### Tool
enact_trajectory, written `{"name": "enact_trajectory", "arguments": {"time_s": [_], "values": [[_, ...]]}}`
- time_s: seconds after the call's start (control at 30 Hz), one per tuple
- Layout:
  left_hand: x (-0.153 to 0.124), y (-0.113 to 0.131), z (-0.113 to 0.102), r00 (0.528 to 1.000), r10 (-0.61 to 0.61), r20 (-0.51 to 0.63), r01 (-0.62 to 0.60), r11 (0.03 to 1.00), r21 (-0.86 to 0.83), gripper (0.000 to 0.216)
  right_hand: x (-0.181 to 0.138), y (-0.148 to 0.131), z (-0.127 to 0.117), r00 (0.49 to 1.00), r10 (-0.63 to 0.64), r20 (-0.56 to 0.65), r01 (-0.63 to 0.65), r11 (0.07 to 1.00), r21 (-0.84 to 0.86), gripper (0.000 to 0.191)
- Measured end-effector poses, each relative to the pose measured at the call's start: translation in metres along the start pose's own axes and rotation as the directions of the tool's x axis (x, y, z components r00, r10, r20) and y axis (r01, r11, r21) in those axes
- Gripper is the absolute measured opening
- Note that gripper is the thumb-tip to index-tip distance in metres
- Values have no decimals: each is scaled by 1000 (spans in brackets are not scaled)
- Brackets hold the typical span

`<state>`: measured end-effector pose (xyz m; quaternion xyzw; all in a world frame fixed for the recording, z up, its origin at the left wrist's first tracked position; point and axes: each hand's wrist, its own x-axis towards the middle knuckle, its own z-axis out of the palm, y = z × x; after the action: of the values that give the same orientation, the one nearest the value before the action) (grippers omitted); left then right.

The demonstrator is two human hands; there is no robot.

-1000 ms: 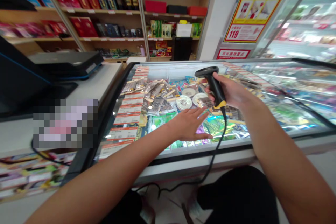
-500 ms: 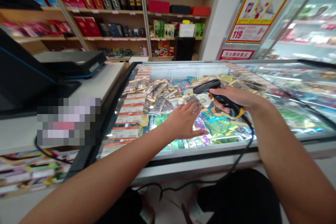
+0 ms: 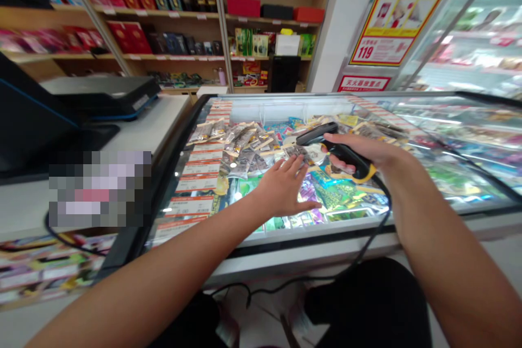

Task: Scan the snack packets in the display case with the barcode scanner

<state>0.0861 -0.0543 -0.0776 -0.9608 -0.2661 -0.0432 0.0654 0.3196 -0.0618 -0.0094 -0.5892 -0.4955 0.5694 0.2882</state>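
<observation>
The left hand was spread wide beside a crinkled, glossy packet; the right hand gripped a curved, black-and-yellow plastic barcode scanner.

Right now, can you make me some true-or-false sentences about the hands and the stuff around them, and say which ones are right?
1. The right hand is holding a scanner. True.
2. The left hand is squeezed into a fist. False: it is open, with its fingers spread.
3. A cord comes out of the scanner's handle. True.
4. The scanner is bright red all over. False: it is mostly black, with yellow at the handle's end.
5. Both hands are over the display case. True.
6. The yellow-and-red sign shows the number 500. False: it shows 119.
</observation>
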Motion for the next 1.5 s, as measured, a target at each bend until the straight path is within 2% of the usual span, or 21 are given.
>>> {"name": "enact_trajectory", "arguments": {"time_s": [0.1, 0.13, 0.2, 0.27, 0.3, 0.37, 0.43, 0.5, 0.57, 0.63, 0.73, 0.83, 0.9, 0.97, 1.07, 1.23, 1.33, 1.5], "values": [[2, -8, 0, 998, -58, -16, 59, 997, 52, 104, 3, -2, 0, 979, -82, -187, 93, 994, 51, 41], [4, -13, -1, 997, -80, -21, 81, 994, 71, 103, 5, -3, -1, 948, -132, -290, 149, 988, 40, 36], [6, -26, -3, 992, -126, -31, 128, 986, 108, 99, 8, -3, -2, 840, -227, -493, 225, 972, -63, 25], [9, -40, -3, 985, -169, -37, 173, 975, 139, 95, 11, -4, -5, 726, -282, -627, 193, 959, -208, 19], [11, -46, -3, 981, -190, -42, 194, 969, 152, 94, 11, -3, -6, 688, -298, -662, 146, 950, -277, 18], [12, -57, -1, 974, -220, -56, 226, 959, 173, 93, 12, -3, -8, 656, -317, -685, 33, 919, -393, 20], [13, -65, 1, 969, -238, -73, 247, 951, 188, 91, 12, -1, -9, 686, -319, -655, -47, 878, -477, 24], [13, -69, 2, 963, -255, -83, 266, 946, 186, 89, 11, -1, -8, 728, -310, -611, -60, 860, -507, 27], [11, -68, 1, 961, -257, -100, 270, 948, 167, 87, 10, -1, -5, 772, -285, -568, -1, 893, -450, 28], [7, -61, -2, 964, -229, -133, 246, 960, 133, 81, 9, -3, 2, 825, -240, -511, 86, 948, -306, 26], [0, -37, -10, 980, -93, -175, 104, 993, 49, 67, 5, -7, 13, 897, -188, -400, 167, 982, -89, 27], [-6, -6, -13, 975, 150, -164, -153, 988, -8, 65, 3, -9, 18, 898, -207, -390, 215, 976, -22, 27], [-7, 8, -11, 978, 171, -120, -171, 985, 7, 70, 3, -9, 17, 883, -228, -410, 236, 971, -31, 24], [-6, 11, -7, 988, 135, -78, -133, 990, 36, 75, 3, -8, 13, 879, -234, -416, 236, 971, -48, 23], [-4, -2, -2, 998, 39, -42, -35, 997, 73, 81, 2, -5, 7, 903, -206, -377, 215, 976, -19, 30], [-6, -39, -1, 989, -148, -4, 147, 984, 102, 90, 0, 1, 1, 981, -98, -170, 99, 995, -7, 45], [-7, -49, -1, 986, -166, 12, 164, 982, 95, 90, -1, 4, 1, 992, -80, -101, 74, 996, -57, 50], [-8, -50, 1, 985, -173, -23, 174, 982, 78, 88, -2, 2, 5, 994, -94, -59, 89, 993, -77, 49]]}}
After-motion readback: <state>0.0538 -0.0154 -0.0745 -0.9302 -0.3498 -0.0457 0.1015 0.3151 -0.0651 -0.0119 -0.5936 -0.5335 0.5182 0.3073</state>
